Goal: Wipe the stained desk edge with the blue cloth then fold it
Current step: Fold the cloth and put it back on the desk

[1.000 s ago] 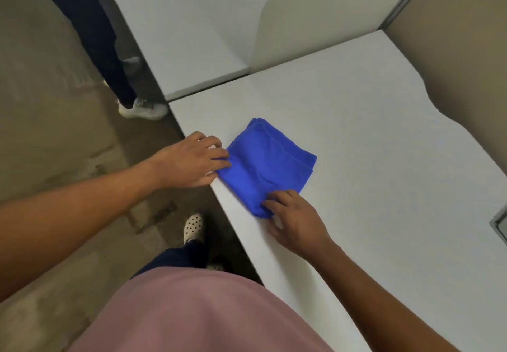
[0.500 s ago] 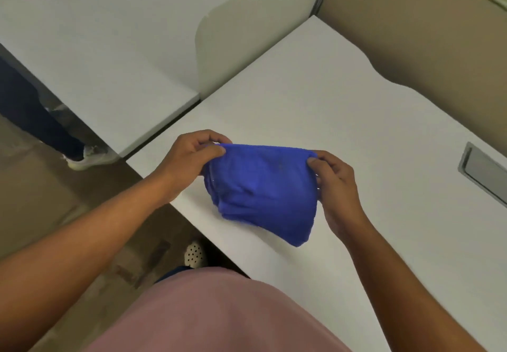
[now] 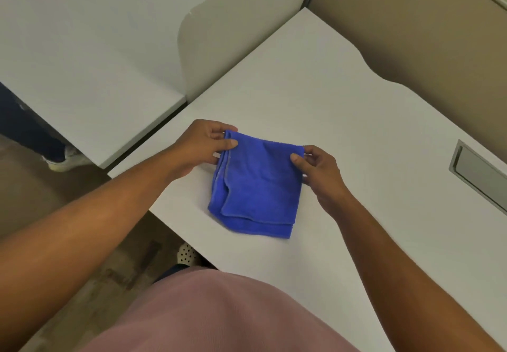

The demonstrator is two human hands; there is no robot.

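Two hands — left hand [image 3: 201, 143], right hand [image 3: 319, 171] — fingers pinching blue cloth [image 3: 256, 184] top corners, cloth now flatter, lowered onto desk [image 3: 343, 121]

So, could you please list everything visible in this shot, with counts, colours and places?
folded blue terry cloth: one, blue, on the white desk near its front edge
white desk: one, white, centre and right
grey rectangular cable hatch: one, grey, set in the desk at right
white curved divider panel: one, off-white, between the desks
neighbouring white desk: one, white, upper left
white shoe: one, white, floor at left
left hand: one, pinching the cloth's far left corner
right hand: one, pinching the far right corner
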